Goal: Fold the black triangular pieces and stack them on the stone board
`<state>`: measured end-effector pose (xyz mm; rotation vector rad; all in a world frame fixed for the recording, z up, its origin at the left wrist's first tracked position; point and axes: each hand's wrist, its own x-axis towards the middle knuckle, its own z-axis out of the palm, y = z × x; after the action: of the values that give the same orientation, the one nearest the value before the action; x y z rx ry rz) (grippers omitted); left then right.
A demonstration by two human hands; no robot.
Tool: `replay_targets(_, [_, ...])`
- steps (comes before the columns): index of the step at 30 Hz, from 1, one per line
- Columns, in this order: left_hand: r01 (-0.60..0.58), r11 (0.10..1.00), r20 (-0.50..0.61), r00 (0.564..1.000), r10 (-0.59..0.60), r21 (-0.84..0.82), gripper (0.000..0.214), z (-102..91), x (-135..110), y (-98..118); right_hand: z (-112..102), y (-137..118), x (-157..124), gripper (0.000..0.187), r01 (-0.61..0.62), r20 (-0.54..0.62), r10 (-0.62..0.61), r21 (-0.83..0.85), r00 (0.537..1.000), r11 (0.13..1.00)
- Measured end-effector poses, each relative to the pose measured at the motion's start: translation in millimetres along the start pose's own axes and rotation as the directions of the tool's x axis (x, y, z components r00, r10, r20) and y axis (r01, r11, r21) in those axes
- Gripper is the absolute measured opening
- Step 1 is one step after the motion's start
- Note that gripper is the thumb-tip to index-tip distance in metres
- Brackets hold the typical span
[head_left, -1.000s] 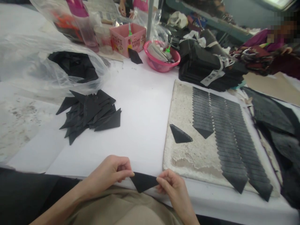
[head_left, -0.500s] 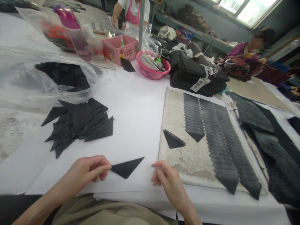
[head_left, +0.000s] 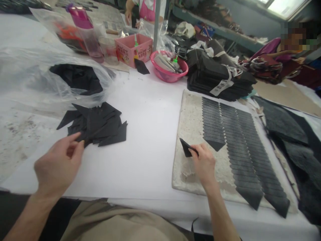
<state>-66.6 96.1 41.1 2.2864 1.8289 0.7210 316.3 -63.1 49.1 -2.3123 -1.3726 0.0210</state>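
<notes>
My left hand (head_left: 61,160) is closed, its thumb and fingertips pinched on a black piece at the lower left edge of a loose pile of black triangular pieces (head_left: 102,125). The pile hides most of the pinched piece. Over the pale board (head_left: 187,110), my right hand (head_left: 204,162) pinches a black triangular piece (head_left: 186,148), tilted up with its point to the left. Just right of it, overlapping black pieces (head_left: 213,120) lie in a column, with longer overlapping rows (head_left: 235,144) beyond.
A clear plastic bag (head_left: 32,73) holding black material lies behind the pile. Farther back stand a pink box (head_left: 126,55), a pink basin (head_left: 173,75), a purple-lidded bottle (head_left: 89,38) and a tied black stack (head_left: 215,78). Dark sheets (head_left: 288,140) lie at right; two people sit beyond.
My left hand has moved left from the table's front to the pile. My right hand has gone up and right onto the board and now grips a black piece. The view has shifted slightly.
</notes>
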Motion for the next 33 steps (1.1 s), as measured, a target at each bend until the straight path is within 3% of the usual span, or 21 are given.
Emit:
replay_targets(2, [-0.147,0.988,0.129,0.980,0.151,-0.039,0.031,5.0,-13,20,-15,-9,-14,0.020,-0.020,0.049,0.014,0.139,0.999,0.990])
replay_targets(4, [-0.296,0.924,0.172,0.924,0.341,-0.243,0.021,11.5,-28,42,-26,-21,-32,0.019,-0.122,0.235,0.041,0.342,0.971,0.932])
replay_targets(7, [-0.420,0.784,0.238,0.791,0.563,-0.458,0.022,20.6,-55,71,-22,-43,-65,0.034,-0.309,0.552,-0.002,0.470,0.834,0.827])
replay_targets(9, [-0.491,0.700,0.258,0.691,0.675,-0.519,0.018,25.7,-73,84,-7,-54,-89,0.028,-0.329,0.621,-0.053,0.484,0.782,0.811])
replay_targets(10, [-0.535,0.665,0.270,0.636,0.723,-0.521,0.016,28.4,-81,88,2,-58,-100,0.024,-0.305,0.618,-0.074,0.484,0.782,0.820])
replay_targets(11, [-0.575,0.633,0.276,0.588,0.760,-0.519,0.016,31.3,-89,91,10,-61,-110,0.022,-0.260,0.580,-0.081,0.480,0.811,0.838])
replay_targets(13, [-0.630,0.597,0.270,0.542,0.796,-0.497,0.017,37.6,-99,93,24,-63,-127,0.023,-0.129,0.462,-0.098,0.436,0.882,0.891])
replay_targets(16, [-0.658,0.606,0.231,0.570,0.789,-0.446,0.016,46.2,-106,93,31,-62,-139,0.023,0.069,0.279,-0.159,0.306,0.947,0.949])
replay_targets(19, [-0.649,0.631,0.222,0.601,0.768,-0.426,0.014,50.6,-107,95,30,-63,-139,0.022,0.191,0.182,-0.234,0.228,0.955,0.955])
replay_targets(23, [-0.641,0.666,0.188,0.651,0.735,-0.382,0.010,50.9,-107,99,32,-63,-137,0.021,0.257,0.133,-0.289,0.216,0.948,0.942])
replay_targets(27, [-0.685,0.651,0.166,0.637,0.753,-0.326,0.026,49.3,-106,101,39,-59,-140,0.020,0.293,0.083,-0.317,0.220,0.945,0.930])
replay_targets(33, [-0.716,0.611,0.084,0.624,0.777,-0.336,0.020,48.5,-107,98,45,-53,-143,0.024,0.397,-0.009,-0.404,0.201,0.915,0.895])
